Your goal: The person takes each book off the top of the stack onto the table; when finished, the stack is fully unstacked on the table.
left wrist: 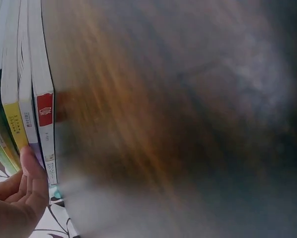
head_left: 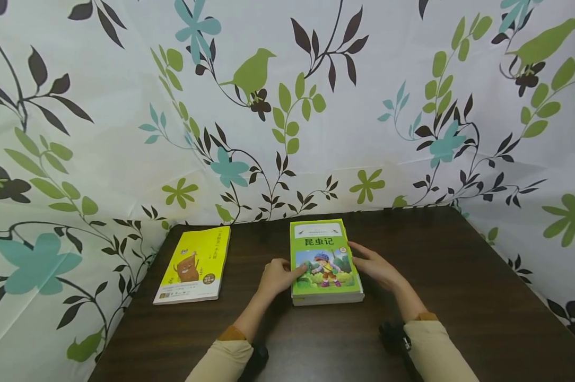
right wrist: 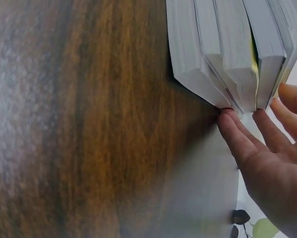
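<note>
A stack of several books lies mid-table, topped by a green-covered book (head_left: 322, 265) with a cartoon child on its front. My left hand (head_left: 277, 277) is at the stack's left side, its thumb over the cover's left edge. In the left wrist view its fingertips press the book spines (left wrist: 45, 124), one of which carries a red label. On the opposite side, my right hand (head_left: 375, 267) has its fingers stretched along the stack. The right wrist view shows those fingertips touching the edges of the white page blocks (right wrist: 238, 59).
A yellow book (head_left: 192, 265) with a brown cartoon figure lies flat to the left of the stack. The dark wooden table (head_left: 440, 254) meets a leaf-and-bird patterned cloth (head_left: 345, 127) behind and at the sides. Black straps (head_left: 393, 337) sit near the wrists.
</note>
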Available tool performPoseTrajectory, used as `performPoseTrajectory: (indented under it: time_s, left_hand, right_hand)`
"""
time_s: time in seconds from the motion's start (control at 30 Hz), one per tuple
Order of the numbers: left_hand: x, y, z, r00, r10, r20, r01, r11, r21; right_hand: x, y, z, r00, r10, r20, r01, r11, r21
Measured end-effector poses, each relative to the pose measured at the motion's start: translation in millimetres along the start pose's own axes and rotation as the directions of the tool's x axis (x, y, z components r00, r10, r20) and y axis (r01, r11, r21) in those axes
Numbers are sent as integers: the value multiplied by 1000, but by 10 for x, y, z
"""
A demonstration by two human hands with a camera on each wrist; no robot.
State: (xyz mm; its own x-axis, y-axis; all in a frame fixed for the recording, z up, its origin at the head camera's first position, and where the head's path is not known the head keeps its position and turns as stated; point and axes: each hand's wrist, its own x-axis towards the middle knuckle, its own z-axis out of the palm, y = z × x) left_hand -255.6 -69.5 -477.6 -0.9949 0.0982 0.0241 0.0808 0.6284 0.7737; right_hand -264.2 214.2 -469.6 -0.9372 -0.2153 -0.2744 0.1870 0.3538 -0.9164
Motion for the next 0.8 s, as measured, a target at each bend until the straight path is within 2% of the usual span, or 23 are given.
performPoseTrajectory:
  time_s: [0.23,0.47,0.63,0.8]
  left_hand:
    - [-4,7,-42,1000,18,-9,-18,1000,4]
    - [8,2,-45,999,-38,-38,37,999,-9]
    - [31,-22,-122,994,-91,-60,91,996,-2]
    - [36,-77,-180,992,-92,-80,94,995,26]
  right_hand:
    - [-4,2,-4,999,-30,21,31,999,-33]
    - [-6,20,-16,999,-38,24,39,999,-27]
    - [8,31,-20,999,-39,25,39,999,-17]
    - [14,41,-25,1000,-24,7,24,1000,-7]
